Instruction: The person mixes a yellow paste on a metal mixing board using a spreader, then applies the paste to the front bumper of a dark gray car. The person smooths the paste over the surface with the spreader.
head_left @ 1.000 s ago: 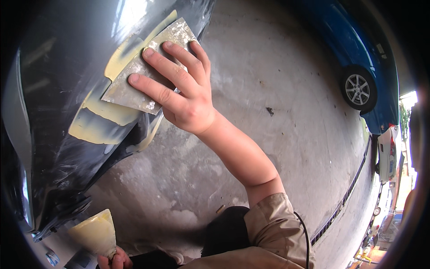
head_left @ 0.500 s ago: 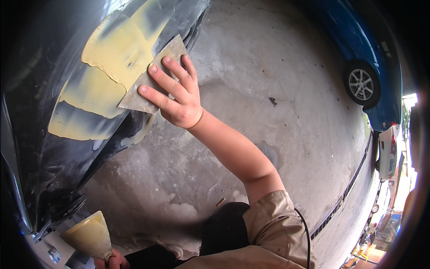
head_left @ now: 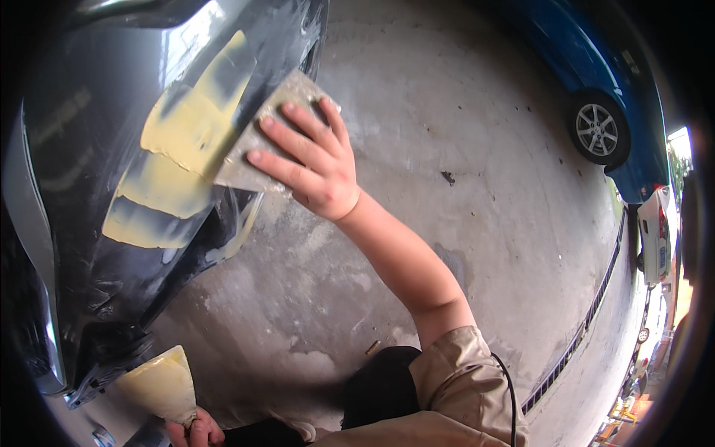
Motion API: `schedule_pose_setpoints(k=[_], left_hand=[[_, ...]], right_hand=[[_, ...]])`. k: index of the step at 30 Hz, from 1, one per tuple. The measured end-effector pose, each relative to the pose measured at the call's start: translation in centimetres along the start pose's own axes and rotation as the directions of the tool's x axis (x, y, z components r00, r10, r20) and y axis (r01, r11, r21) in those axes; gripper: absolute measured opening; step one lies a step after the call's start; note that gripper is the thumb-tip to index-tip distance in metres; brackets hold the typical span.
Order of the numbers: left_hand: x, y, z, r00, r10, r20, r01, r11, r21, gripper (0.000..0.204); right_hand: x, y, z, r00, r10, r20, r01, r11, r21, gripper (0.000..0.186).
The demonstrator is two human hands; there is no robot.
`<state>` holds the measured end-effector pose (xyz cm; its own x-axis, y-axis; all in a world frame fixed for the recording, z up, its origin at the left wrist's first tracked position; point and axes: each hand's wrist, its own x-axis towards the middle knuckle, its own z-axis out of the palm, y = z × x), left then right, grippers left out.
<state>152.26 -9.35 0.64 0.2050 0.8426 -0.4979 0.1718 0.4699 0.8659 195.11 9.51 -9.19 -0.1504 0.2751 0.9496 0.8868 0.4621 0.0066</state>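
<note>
My right hand (head_left: pixel 320 164) holds a flat, greyish, squarish filler spreader (head_left: pixel 298 93), its fingers fanned across the top face and the thumb hidden beneath. The spreader's left edge lies beside or over the yellow filler (head_left: pixel 182 138) on a dark car body panel (head_left: pixel 89 141); whether it touches cannot be told. Ridges and streaks mark the filler, with dark panel showing through thin parts. At the lower left, my left hand (head_left: pixel 197 428) grips a putty knife (head_left: pixel 165 384) by its handle, with the blade upright and coated in pale yellow paste.
Stained concrete floor (head_left: pixel 417 179) lies to the right of the panel. A blue car (head_left: pixel 596 67) is parked at the upper right, with a white car (head_left: pixel 655 231) beyond it. A dark drain grate (head_left: pixel 581 335) crosses the floor on the right.
My right hand and the spreader have shifted slightly right relative to the panel, exposing more of the filler's right edge. The view has also moved, and the left hand still holds the putty knife.
</note>
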Motion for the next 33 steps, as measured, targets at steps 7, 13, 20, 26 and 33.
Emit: schedule_pose_setpoints(k=[7,13,20,26,33], left_hand=[[0.7,-0.6,0.0,0.991,0.131,0.033,-0.134,0.982,0.133,0.025],[1.4,-0.7,-0.6,0.959,0.284,-0.017,-0.269,0.922,0.277,0.019],[1.3,-0.1,-1.2,0.998,-0.020,-0.062,0.023,0.998,0.051,0.024],[1.1,0.0,-0.4,0.995,-0.041,-0.091,0.044,0.999,0.025,0.026],[1.1,-0.6,0.0,0.998,0.060,-0.003,-0.060,0.993,0.099,0.030]], right_hand=[[8.1,2.4,0.3,0.994,0.017,-0.107,-0.006,0.995,0.103,0.055],[7.9,2.0,1.8,0.995,0.030,-0.099,-0.021,0.996,0.092,0.058],[3.3,1.4,3.8,0.992,0.045,-0.115,-0.037,0.997,0.072,0.050],[-0.6,1.0,4.9,0.990,0.124,-0.070,-0.116,0.987,0.115,0.049],[-4.2,-0.6,5.5,0.980,0.197,-0.030,-0.189,0.966,0.174,0.050]])
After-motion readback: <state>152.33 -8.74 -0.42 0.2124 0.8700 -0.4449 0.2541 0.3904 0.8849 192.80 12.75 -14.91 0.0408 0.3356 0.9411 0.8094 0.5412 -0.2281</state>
